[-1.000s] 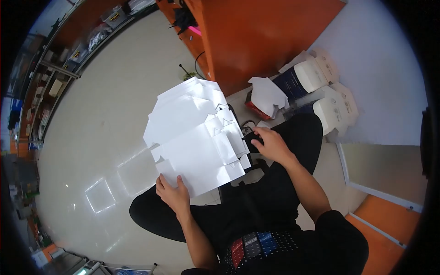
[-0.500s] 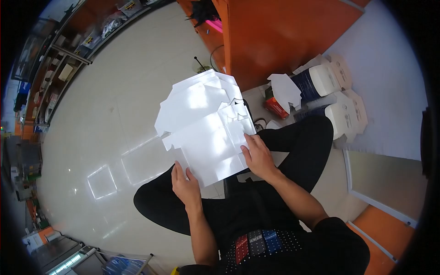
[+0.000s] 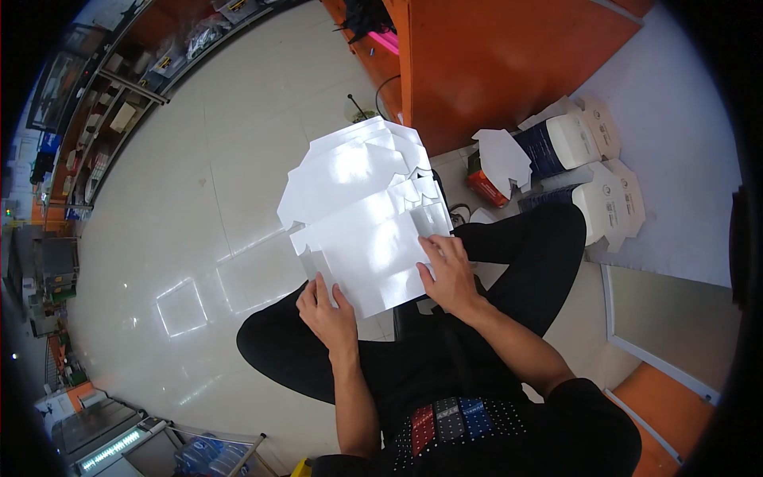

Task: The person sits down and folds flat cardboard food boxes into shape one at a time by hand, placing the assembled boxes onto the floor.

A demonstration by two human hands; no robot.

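A glossy white cardboard box blank [image 3: 362,246] lies across my lap, with more white die-cut layers under its far end. At its near left edge, my left hand [image 3: 327,314] grips a side flap, fingers on top and thumb toward the panel. My right hand [image 3: 449,278] holds the right side flap, its fingers bent over the edge and thumb near the panel. Both side flaps look tilted up from the middle panel. The undersides of the layers are hidden.
Stacks of folded white and dark blue cartons [image 3: 572,143] lean at the right by the pale wall. A red box [image 3: 487,188] stands beside them. An orange cabinet [image 3: 509,63] rises ahead. Shelves [image 3: 119,119] line the far left, and blue water bottles [image 3: 211,455] sit at the lower left.
Both side flaps of the box blank have bent further upward under my hands. My fingers have shifted slightly along the flaps. The whole view has moved a little to the right.
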